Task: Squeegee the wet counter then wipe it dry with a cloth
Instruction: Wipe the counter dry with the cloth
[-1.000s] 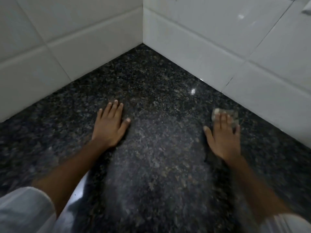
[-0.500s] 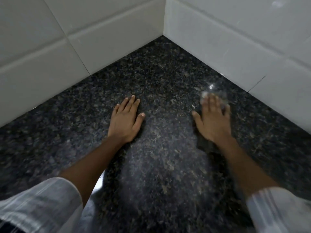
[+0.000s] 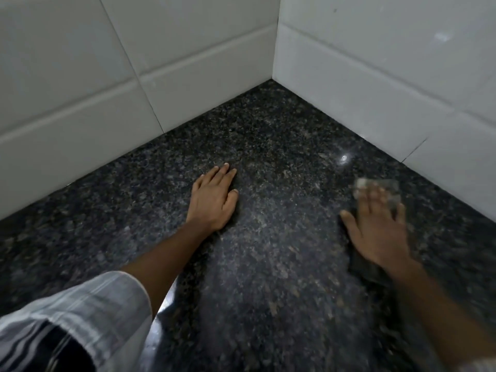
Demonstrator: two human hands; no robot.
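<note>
Head view shows the right hand [image 3: 375,229], grip spread flat, pressing the cloth [image 3: 389,190] on the bench [image 3: 268,264] near the tiled wall [image 3: 375,89], left hand [image 3: 212,201] splayed beside; uneven pressure could bunch the cloth, leaving wet streaks.

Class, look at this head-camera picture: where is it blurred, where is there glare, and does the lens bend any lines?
Head view: the right hand and the cloth under it are smeared by motion blur, while the left hand lying flat is sharp; a small bright glare spot sits on the granite counter near the white wall tiles; the wide-angle lens tilts the tile joints.
</note>
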